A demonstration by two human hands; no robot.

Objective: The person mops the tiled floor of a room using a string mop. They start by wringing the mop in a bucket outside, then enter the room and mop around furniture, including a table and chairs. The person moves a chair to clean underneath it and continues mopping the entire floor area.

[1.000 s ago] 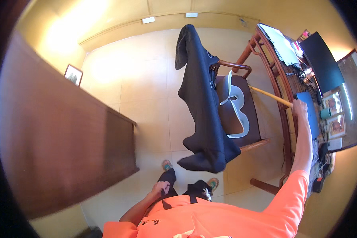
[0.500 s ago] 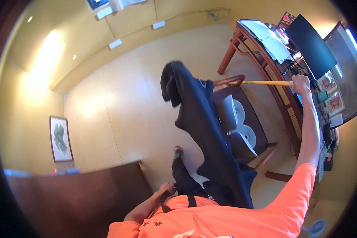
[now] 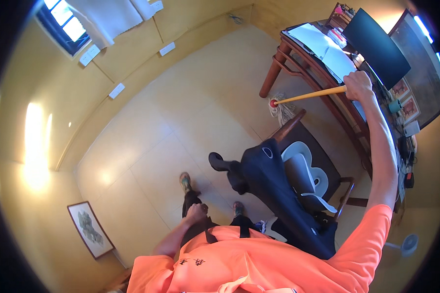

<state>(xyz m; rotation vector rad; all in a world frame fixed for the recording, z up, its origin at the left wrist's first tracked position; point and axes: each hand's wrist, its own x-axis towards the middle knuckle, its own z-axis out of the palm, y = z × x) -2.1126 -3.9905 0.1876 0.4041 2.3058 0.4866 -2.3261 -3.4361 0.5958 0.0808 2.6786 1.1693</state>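
Note:
My right hand [image 3: 359, 87] is wrapped round the end of a mop's yellow wooden handle [image 3: 310, 94], with the arm stretched out to the right. At its far end, a red collar joins the handle to the white string mop head [image 3: 282, 111], which lies on the floor by the desk leg. My left hand [image 3: 197, 213] is closed in front of my waist, beside dark cloth or a strap; whatever its fingers hold is hidden. Between my body and the mop stands a wooden armchair [image 3: 314, 134] with a black jacket [image 3: 266, 168] draped over it.
A grey moulded cushion [image 3: 300, 166] sits on the chair. Along the right runs a wooden desk [image 3: 303, 61] with papers, a monitor [image 3: 376, 49] and cables. A small fan [image 3: 409, 244] is at lower right. A framed picture [image 3: 90, 229] hangs at left, below a yellow wall.
The view has turned and shifted, bringing the window and mop head into sight. The dark brown panel at lower left has left the view. My right hand keeps its grip on the mop.

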